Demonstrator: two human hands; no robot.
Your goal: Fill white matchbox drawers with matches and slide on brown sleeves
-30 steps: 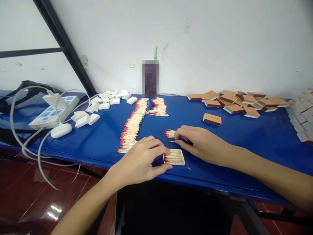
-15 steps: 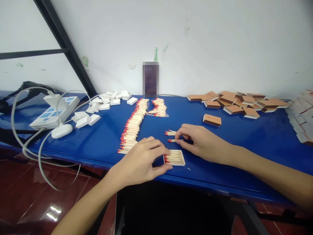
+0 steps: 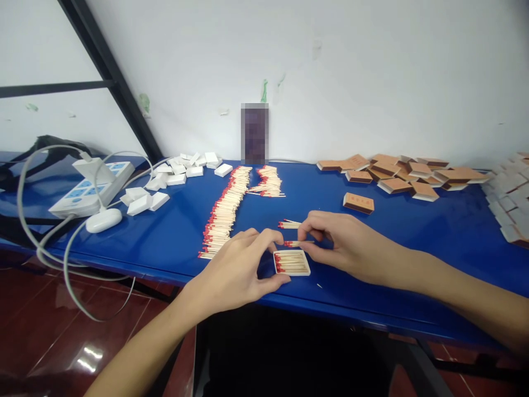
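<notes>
No lettering can be read anywhere. The flat orange cardboard matchbox sleeve (image 3: 358, 202), lying alone right of centre on the blue table (image 3: 417, 234), has a small reddish print on its top face, too small to make out. The white plastic power strip (image 3: 88, 187) at far left shows pale blue panels, nothing legible. The dark upright rectangle (image 3: 254, 133) at the far wall is blurred.
</notes>
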